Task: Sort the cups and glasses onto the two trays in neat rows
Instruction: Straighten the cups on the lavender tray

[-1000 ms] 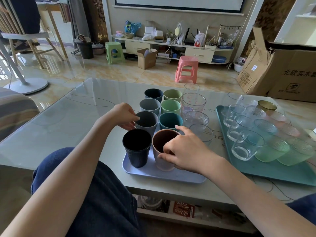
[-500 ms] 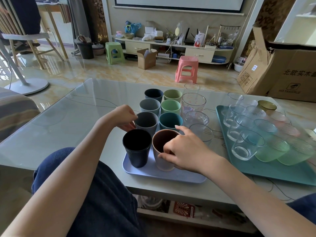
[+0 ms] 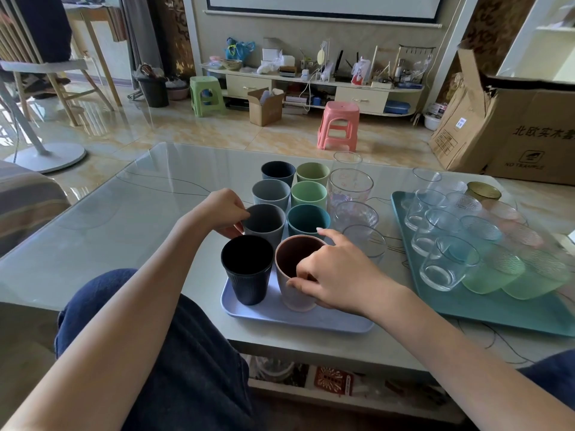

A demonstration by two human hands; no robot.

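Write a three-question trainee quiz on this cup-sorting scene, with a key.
1. True or false: the right hand holds the pink cup at its rim.
2. Which cup does the left hand touch? A) grey cup B) teal cup C) black cup
3. Fill in: the low clear and green glasses stand on the ____ tray.

Key: 1 true; 2 A; 3 teal.

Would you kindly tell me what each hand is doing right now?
Left hand: grips the grey cup at its rim.
Right hand: grips the pink cup, thumb inside the rim.
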